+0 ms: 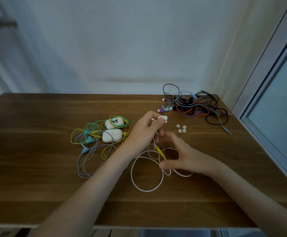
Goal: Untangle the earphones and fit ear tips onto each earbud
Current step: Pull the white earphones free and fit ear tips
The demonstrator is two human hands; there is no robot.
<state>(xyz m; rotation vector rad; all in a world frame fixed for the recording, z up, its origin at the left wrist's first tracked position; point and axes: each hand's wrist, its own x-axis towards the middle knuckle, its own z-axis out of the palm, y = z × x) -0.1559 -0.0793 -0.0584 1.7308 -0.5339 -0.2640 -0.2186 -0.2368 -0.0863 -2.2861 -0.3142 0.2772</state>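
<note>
Head view: left hand [144,130] pinches the white earbuds [162,118] above the counter [36,151]. Their pale cable [146,189] hangs down into loops lying on the counter. Right hand [178,154] is blurred, thumb and fingers spread wide in a C over the loops; contact unclear. Four loose ear tips [181,128] sit just right of the earbuds. Dark tangle [194,106] far right, green-yellow tangle [95,135] with two white cases [112,130] left.

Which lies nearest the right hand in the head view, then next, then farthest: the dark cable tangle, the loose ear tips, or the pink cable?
1. pink cable, looped under the right hand.
2. loose ear tips, just beyond it.
3. dark cable tangle, far right corner.
</note>
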